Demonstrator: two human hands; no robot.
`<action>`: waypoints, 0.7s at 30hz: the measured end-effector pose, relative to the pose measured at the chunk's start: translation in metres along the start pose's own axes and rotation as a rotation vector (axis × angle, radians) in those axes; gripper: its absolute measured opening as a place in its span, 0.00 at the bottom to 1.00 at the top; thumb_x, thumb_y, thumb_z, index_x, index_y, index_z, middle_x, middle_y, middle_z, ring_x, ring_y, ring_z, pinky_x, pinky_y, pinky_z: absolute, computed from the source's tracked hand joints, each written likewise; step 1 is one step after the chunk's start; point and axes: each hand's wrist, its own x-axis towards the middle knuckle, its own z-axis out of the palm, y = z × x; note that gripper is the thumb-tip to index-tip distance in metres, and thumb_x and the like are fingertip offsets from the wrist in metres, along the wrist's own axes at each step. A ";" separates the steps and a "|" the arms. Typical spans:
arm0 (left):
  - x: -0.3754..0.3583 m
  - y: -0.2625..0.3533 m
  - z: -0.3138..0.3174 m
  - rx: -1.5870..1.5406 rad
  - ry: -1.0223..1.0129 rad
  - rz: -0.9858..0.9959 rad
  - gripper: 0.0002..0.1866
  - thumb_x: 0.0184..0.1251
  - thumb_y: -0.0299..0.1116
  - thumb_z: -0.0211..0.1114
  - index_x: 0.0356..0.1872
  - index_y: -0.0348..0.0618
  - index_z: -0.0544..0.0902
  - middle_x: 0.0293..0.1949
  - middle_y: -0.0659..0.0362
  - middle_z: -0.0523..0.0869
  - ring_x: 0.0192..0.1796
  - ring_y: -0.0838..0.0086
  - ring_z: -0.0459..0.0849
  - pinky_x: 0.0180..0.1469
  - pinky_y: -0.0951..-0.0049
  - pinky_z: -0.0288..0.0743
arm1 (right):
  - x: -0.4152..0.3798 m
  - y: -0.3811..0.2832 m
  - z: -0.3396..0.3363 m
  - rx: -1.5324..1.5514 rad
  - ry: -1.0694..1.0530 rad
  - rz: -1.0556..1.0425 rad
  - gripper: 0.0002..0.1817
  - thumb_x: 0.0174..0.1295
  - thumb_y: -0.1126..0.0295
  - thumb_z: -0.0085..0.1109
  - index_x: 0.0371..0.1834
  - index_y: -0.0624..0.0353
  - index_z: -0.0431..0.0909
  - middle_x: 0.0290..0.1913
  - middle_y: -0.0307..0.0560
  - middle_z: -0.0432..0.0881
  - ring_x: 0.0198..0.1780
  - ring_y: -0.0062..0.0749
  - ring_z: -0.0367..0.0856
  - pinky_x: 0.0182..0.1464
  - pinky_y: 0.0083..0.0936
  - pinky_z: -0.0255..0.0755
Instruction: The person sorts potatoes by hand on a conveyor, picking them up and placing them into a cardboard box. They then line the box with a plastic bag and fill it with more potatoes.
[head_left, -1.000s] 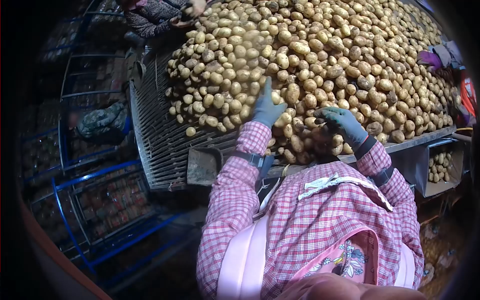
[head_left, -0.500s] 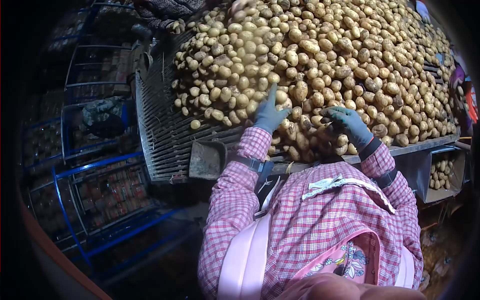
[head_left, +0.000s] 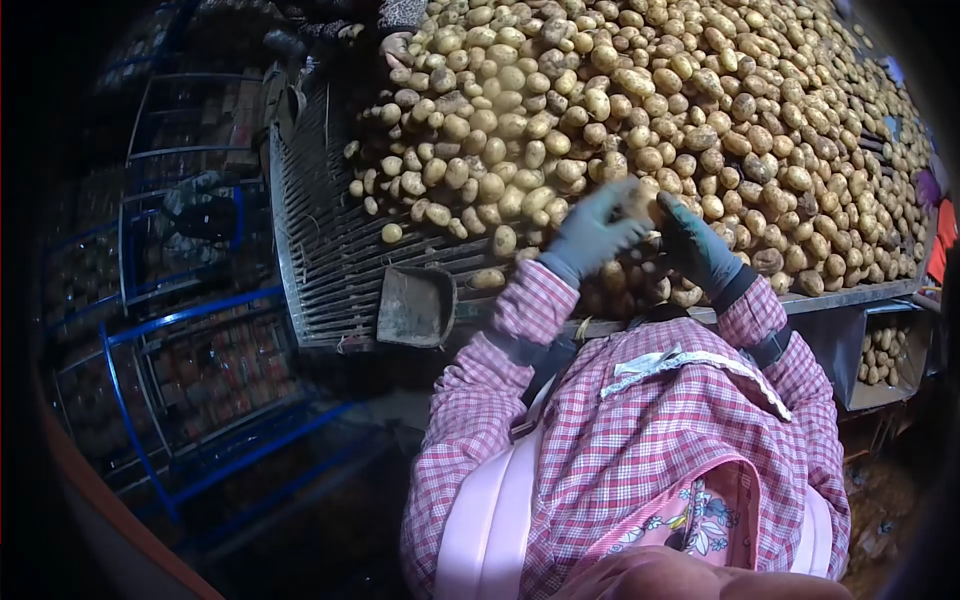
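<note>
Both my hands wear grey-blue gloves and meet over the near edge of a large heap of potatoes (head_left: 700, 130). My left hand (head_left: 600, 228) is blurred by motion, its fingers bent toward the right hand. My right hand (head_left: 697, 242) has darker, dirty fingertips pointing up and left. Between the fingertips of the two hands is a brownish potato (head_left: 642, 203), partly covered by the left fingers. More potatoes lie just below and around both hands.
A slatted metal grate (head_left: 330, 240) lies left of the heap. A metal scoop (head_left: 416, 306) rests at its front edge. A box of potatoes (head_left: 882, 352) stands at the right. Blue-framed racks (head_left: 215, 370) are at the left. Another person's hand (head_left: 397, 48) touches the heap's far side.
My left hand has moved right, from pointing on the heap to beside my right hand. My right hand has tilted upward. The other person's hand at the top has shifted left.
</note>
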 end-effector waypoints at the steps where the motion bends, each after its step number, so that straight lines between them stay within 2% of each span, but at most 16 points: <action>1: -0.009 0.015 0.008 0.053 -0.062 0.044 0.26 0.61 0.35 0.77 0.60 0.41 0.83 0.55 0.53 0.86 0.59 0.70 0.82 0.63 0.68 0.76 | 0.002 -0.001 0.001 0.062 -0.017 0.039 0.27 0.76 0.48 0.52 0.68 0.54 0.72 0.48 0.38 0.85 0.38 0.23 0.82 0.32 0.20 0.78; 3: -0.013 -0.003 -0.013 0.264 0.167 0.169 0.22 0.61 0.34 0.77 0.56 0.42 0.86 0.52 0.51 0.87 0.55 0.67 0.84 0.60 0.68 0.78 | -0.008 -0.005 0.001 0.040 0.055 0.010 0.22 0.75 0.49 0.54 0.61 0.52 0.78 0.44 0.37 0.84 0.38 0.26 0.83 0.35 0.22 0.79; 4: -0.012 -0.034 -0.034 0.295 0.325 0.049 0.19 0.63 0.33 0.75 0.55 0.41 0.86 0.49 0.52 0.87 0.51 0.65 0.85 0.58 0.66 0.79 | -0.011 -0.005 0.001 0.034 0.100 0.020 0.21 0.74 0.50 0.55 0.60 0.52 0.79 0.44 0.38 0.84 0.38 0.26 0.83 0.36 0.23 0.80; 5: -0.015 -0.054 -0.063 0.437 0.403 0.033 0.16 0.69 0.33 0.69 0.55 0.39 0.86 0.50 0.54 0.86 0.49 0.70 0.85 0.53 0.70 0.82 | -0.013 -0.006 0.000 0.029 0.146 0.027 0.20 0.74 0.51 0.55 0.59 0.52 0.79 0.44 0.39 0.83 0.38 0.27 0.83 0.38 0.25 0.80; 6: -0.024 -0.035 -0.075 0.221 0.508 -0.228 0.16 0.68 0.33 0.69 0.54 0.40 0.86 0.49 0.52 0.87 0.48 0.68 0.86 0.51 0.68 0.83 | -0.015 -0.007 -0.002 0.011 0.140 0.042 0.17 0.73 0.55 0.57 0.56 0.54 0.81 0.44 0.41 0.83 0.39 0.28 0.83 0.41 0.28 0.81; 7: -0.025 -0.085 -0.104 0.744 0.513 -0.078 0.17 0.65 0.35 0.70 0.53 0.40 0.87 0.51 0.50 0.86 0.47 0.60 0.86 0.53 0.62 0.82 | -0.014 -0.006 -0.009 0.003 0.070 0.025 0.17 0.73 0.56 0.57 0.55 0.54 0.82 0.46 0.41 0.83 0.40 0.28 0.84 0.41 0.27 0.82; 8: -0.024 -0.109 -0.117 0.914 0.461 -0.051 0.23 0.61 0.37 0.71 0.58 0.43 0.85 0.57 0.49 0.84 0.51 0.55 0.84 0.56 0.57 0.79 | -0.010 -0.001 -0.019 -0.007 -0.001 0.014 0.16 0.73 0.56 0.57 0.54 0.54 0.82 0.47 0.40 0.84 0.41 0.28 0.84 0.42 0.27 0.82; 11: -0.017 -0.095 -0.108 1.230 0.358 0.003 0.31 0.60 0.39 0.71 0.66 0.46 0.79 0.61 0.52 0.81 0.56 0.54 0.81 0.59 0.56 0.77 | 0.000 0.005 -0.029 -0.037 -0.117 -0.017 0.16 0.72 0.58 0.58 0.55 0.57 0.83 0.51 0.40 0.84 0.46 0.28 0.84 0.45 0.25 0.81; 12: -0.012 -0.094 -0.103 1.350 0.312 -0.088 0.36 0.58 0.40 0.71 0.71 0.50 0.73 0.62 0.53 0.81 0.59 0.57 0.80 0.59 0.58 0.76 | 0.000 0.010 -0.029 -0.046 -0.140 -0.017 0.17 0.72 0.59 0.59 0.55 0.57 0.83 0.52 0.40 0.84 0.47 0.28 0.84 0.46 0.24 0.81; 14: 0.003 -0.098 -0.109 1.387 0.258 -0.184 0.38 0.56 0.39 0.72 0.72 0.50 0.72 0.61 0.53 0.81 0.57 0.55 0.80 0.60 0.57 0.76 | 0.004 0.015 -0.028 -0.375 -0.177 -0.267 0.18 0.72 0.60 0.59 0.57 0.60 0.83 0.54 0.41 0.84 0.51 0.27 0.84 0.50 0.23 0.80; 15: 0.006 -0.101 -0.111 1.404 0.223 -0.230 0.39 0.55 0.39 0.72 0.72 0.51 0.72 0.61 0.52 0.82 0.56 0.55 0.80 0.60 0.57 0.76 | 0.001 0.014 -0.028 -0.402 -0.171 -0.272 0.18 0.71 0.64 0.59 0.59 0.60 0.82 0.54 0.42 0.84 0.52 0.28 0.83 0.52 0.24 0.79; 16: 0.003 -0.108 -0.115 1.391 0.313 -0.039 0.34 0.53 0.35 0.73 0.66 0.49 0.77 0.54 0.53 0.85 0.50 0.57 0.84 0.53 0.58 0.80 | -0.002 0.014 -0.028 -0.428 -0.166 -0.277 0.18 0.70 0.67 0.59 0.60 0.61 0.82 0.54 0.42 0.85 0.54 0.28 0.83 0.55 0.25 0.78; 17: 0.002 -0.112 -0.121 1.139 0.362 -0.078 0.33 0.54 0.34 0.73 0.65 0.48 0.78 0.53 0.53 0.86 0.48 0.59 0.85 0.51 0.59 0.81 | -0.004 0.013 -0.028 -0.455 -0.160 -0.281 0.18 0.70 0.70 0.59 0.61 0.62 0.82 0.55 0.42 0.85 0.55 0.28 0.83 0.58 0.26 0.78; 19: -0.008 -0.107 -0.122 0.629 0.422 -0.154 0.31 0.55 0.33 0.72 0.64 0.46 0.80 0.50 0.53 0.88 0.43 0.62 0.86 0.47 0.63 0.83 | -0.022 0.001 -0.015 -0.215 -0.070 -0.052 0.19 0.68 0.74 0.59 0.61 0.60 0.82 0.55 0.43 0.85 0.55 0.29 0.83 0.59 0.28 0.77; 20: -0.012 -0.102 -0.117 0.159 0.457 -0.157 0.27 0.59 0.29 0.71 0.63 0.39 0.81 0.48 0.55 0.88 0.41 0.70 0.87 0.44 0.71 0.83 | -0.018 0.004 -0.028 -0.382 -0.124 -0.138 0.20 0.65 0.76 0.59 0.61 0.59 0.83 0.56 0.45 0.85 0.56 0.32 0.84 0.60 0.29 0.77; 21: -0.021 -0.061 -0.104 -0.127 0.412 -0.236 0.28 0.61 0.23 0.70 0.64 0.35 0.79 0.48 0.58 0.87 0.42 0.77 0.85 0.43 0.76 0.81 | -0.020 0.005 -0.029 -0.441 -0.133 -0.156 0.20 0.65 0.76 0.59 0.61 0.59 0.83 0.56 0.45 0.85 0.56 0.33 0.84 0.60 0.29 0.77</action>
